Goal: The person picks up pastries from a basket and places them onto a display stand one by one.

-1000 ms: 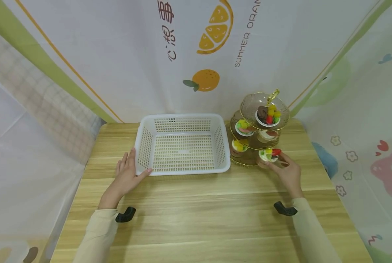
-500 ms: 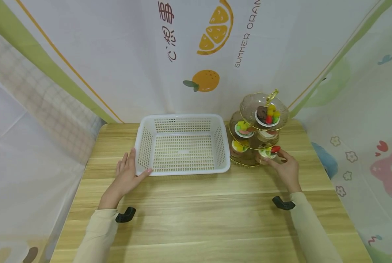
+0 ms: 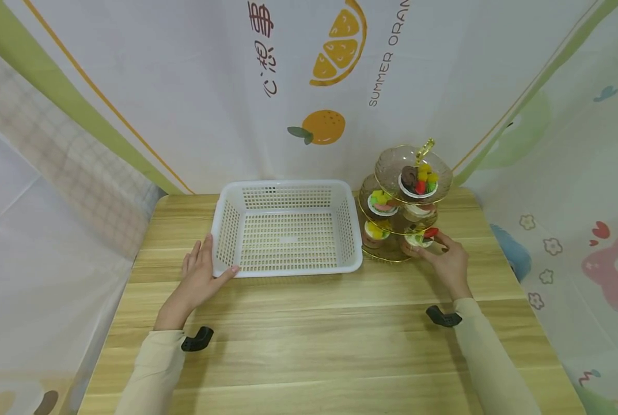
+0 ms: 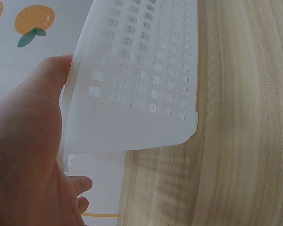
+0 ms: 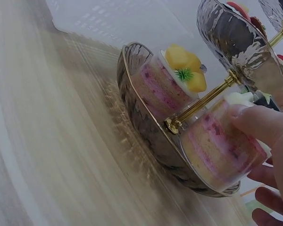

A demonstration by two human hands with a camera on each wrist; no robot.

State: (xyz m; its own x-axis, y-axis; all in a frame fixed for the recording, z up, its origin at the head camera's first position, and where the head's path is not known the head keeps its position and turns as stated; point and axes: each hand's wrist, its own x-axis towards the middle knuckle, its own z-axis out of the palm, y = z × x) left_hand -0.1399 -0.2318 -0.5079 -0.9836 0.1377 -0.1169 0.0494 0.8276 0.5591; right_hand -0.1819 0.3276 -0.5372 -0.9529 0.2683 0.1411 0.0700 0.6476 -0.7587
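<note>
My right hand (image 3: 450,266) pinches a cake cup (image 5: 221,141) with pink and cream layers by its rim. In the head view that cup, topped with a red piece and green bits, is at the front right of the lowest plate (image 5: 151,136) of a tiered stand. Beside it on the same plate stands another cake cup (image 5: 167,87) with yellow fruit. My left hand (image 3: 198,281) rests against the near left corner of a white perforated basket (image 3: 288,274); its thumb lies on the front rim and its extended fingers lie outside the left wall.
The stand's middle plate carries two more cups, one a green-and-yellow topped cup (image 3: 382,203). A chocolate-and-fruit cup (image 3: 419,180) sits on the top plate, below the gold handle (image 3: 425,151). The stand is close to the basket's right side. Printed curtains hang behind the wooden table (image 3: 309,340).
My right hand has shifted slightly left and farther in, with the cake cup now more beneath the middle plate. The stand has shifted slightly left. My left hand stays on the basket.
</note>
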